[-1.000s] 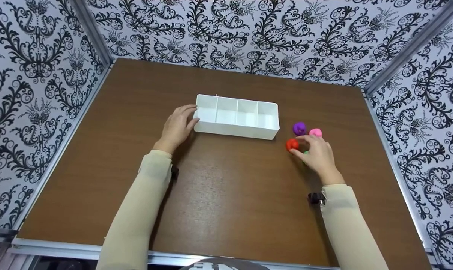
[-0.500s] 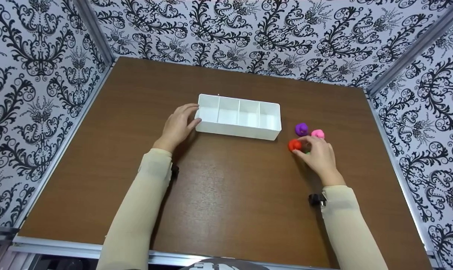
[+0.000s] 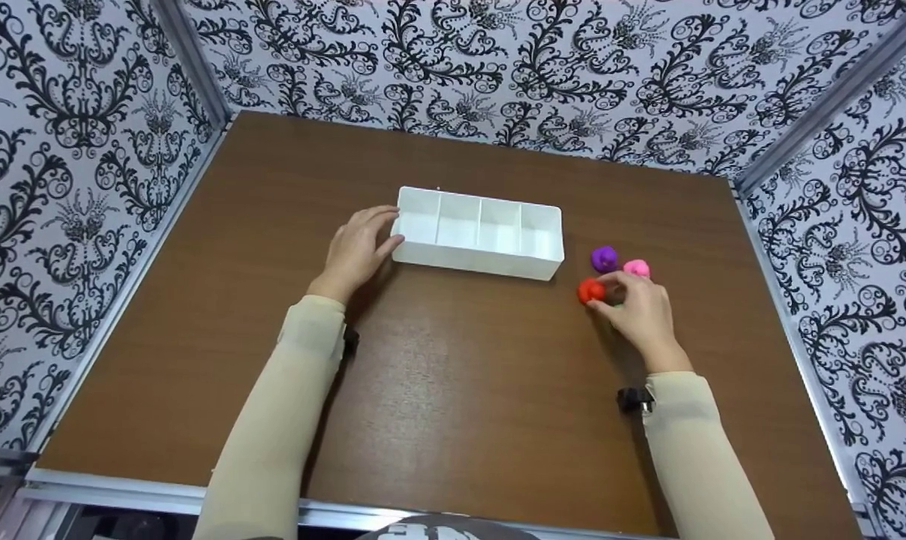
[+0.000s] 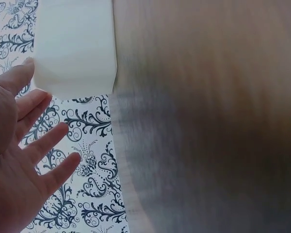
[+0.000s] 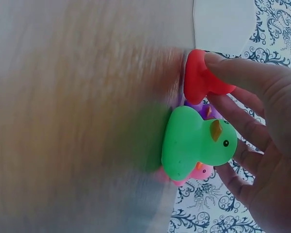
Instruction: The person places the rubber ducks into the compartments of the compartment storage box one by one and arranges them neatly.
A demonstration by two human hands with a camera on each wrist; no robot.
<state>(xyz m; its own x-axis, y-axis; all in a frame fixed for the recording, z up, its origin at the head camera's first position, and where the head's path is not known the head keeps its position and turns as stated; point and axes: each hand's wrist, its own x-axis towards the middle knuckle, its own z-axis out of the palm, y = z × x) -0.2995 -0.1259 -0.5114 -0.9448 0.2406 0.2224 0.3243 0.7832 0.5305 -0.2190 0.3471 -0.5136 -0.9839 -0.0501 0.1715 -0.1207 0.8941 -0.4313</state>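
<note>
A white box [image 3: 477, 261] with several compartments sits mid-table. My left hand [image 3: 354, 253] is at its left end, thumb and index fingertips right at the end wall and the other fingers spread loosely. Over on the right, my right hand [image 3: 639, 309] pinches a red rubber duck [image 5: 196, 80] between thumb and fingers, low over the table. A green rubber duck [image 5: 184, 141] stands beside it, mostly hidden by the hand in the head view. Behind them are a purple duck [image 3: 604, 259] and a pink duck [image 3: 637, 268].
The brown wooden table [image 3: 438, 420] has a metal front rail [image 3: 123, 486]. Patterned black-and-white walls [image 3: 453, 67] enclose its back and sides. Both wrists carry a dark strap-on camera below the sleeve ends.
The head view has shifted slightly. The right hand stays at the red duck and the left hand stays at the box end; neither has visibly moved on the table.
</note>
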